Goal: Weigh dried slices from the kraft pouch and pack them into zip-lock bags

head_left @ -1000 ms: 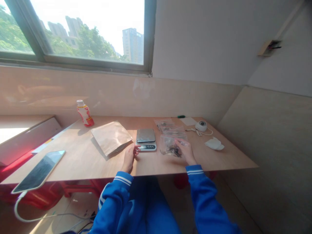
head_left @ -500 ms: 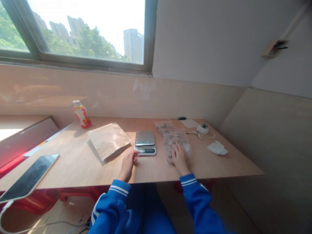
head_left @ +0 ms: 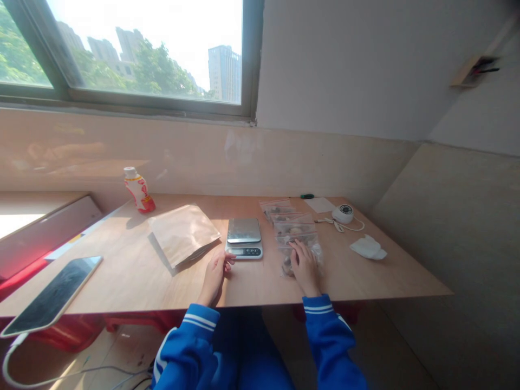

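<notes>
The right hand (head_left: 304, 266) rested on a clear zip bag (head_left: 286, 265) of small dark pieces, its fingers (head_left: 298, 250) spread flat and not clenched, with the bag lying on the tabletop (head_left: 122, 281) at the front of a row of similar bags (head_left: 284, 216). The left hand (head_left: 213, 277) held nothing, its fingers loosely curled just beside the front corner of a digital kitchen scale (head_left: 244, 238) (a kraft paper pouch (head_left: 183, 234) lay on its other side).
</notes>
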### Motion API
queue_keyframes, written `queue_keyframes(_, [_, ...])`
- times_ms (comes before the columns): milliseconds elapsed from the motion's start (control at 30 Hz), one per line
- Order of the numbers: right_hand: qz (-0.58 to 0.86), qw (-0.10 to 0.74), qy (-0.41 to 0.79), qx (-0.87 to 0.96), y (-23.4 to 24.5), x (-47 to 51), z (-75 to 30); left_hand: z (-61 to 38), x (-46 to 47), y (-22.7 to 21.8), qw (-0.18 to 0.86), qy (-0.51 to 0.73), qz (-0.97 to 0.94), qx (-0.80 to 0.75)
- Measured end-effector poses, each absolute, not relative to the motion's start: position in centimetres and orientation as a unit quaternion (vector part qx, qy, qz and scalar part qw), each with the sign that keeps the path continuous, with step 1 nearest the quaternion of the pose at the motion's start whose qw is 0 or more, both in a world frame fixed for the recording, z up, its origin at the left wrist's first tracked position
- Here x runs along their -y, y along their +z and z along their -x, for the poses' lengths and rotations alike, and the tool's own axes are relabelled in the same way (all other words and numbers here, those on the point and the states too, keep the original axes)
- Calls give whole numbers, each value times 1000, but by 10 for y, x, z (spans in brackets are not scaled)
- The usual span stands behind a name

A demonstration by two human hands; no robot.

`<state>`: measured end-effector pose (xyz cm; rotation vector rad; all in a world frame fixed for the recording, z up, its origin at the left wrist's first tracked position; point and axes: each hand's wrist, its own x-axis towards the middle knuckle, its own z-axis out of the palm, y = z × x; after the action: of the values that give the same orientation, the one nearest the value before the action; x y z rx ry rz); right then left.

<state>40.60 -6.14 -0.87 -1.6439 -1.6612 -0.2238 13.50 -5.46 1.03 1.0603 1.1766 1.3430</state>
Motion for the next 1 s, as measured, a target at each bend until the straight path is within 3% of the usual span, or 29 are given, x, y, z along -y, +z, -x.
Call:
queue_keyframes(433, [645, 395, -76, 650, -9, 62, -407, -137, 57, 12, 481, 546, -474, -495])
queue_keyframes(500, [646, 397, -76, 648, -9, 61, -407, -136, 59, 14, 408, 552, -505, -523])
queue_keyframes(700, [646, 405, -65, 644, -7, 59, -409, -98, 59, 25, 5, 466, -559, -686])
queue_keyframes(867, [651, 407, -65, 637, -7, 58, -409, -44, 49, 31, 0, 282, -550, -787])
queue_keyframes(1000, [652, 411, -64, 634, -9, 58, -408, -19, 44, 35, -35, 265, -635, -725])
